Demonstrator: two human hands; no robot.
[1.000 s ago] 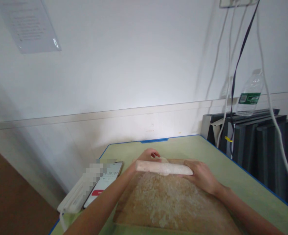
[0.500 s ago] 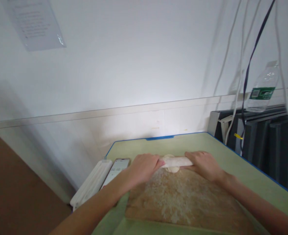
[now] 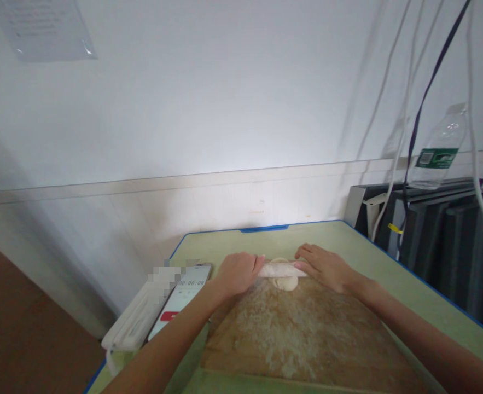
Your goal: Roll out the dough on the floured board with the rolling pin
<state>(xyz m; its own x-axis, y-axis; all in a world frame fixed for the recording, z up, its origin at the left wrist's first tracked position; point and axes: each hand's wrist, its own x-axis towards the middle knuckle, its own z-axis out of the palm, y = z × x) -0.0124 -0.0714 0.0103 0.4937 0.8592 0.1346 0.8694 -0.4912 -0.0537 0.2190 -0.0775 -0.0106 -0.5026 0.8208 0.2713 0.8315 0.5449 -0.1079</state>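
Observation:
A short pale rolling pin (image 3: pixel 280 269), dusted with flour, lies across a small round piece of dough (image 3: pixel 287 283). The dough shows on both sides of the pin, near the far edge of a floury wooden board (image 3: pixel 307 334). My left hand (image 3: pixel 240 272) is closed around the pin's left end. At the other end is my right hand (image 3: pixel 325 268), its thumb along the pin and its fingers reaching over toward the far side. The palm hides that end of the pin.
Left of the board lie a phone (image 3: pixel 179 301) with a running timer and a white elongated case (image 3: pixel 132 320). The green table (image 3: pixel 220 241) has a blue edge and meets the wall. Cables (image 3: pixel 407 109), a plastic bottle (image 3: pixel 436 156) and dark panels (image 3: pixel 434 230) are at the right.
My hands have come slightly closer together along the rolling pin, and the right fingers look looser and more raised. More dough shows on the near side. The view has shifted a little.

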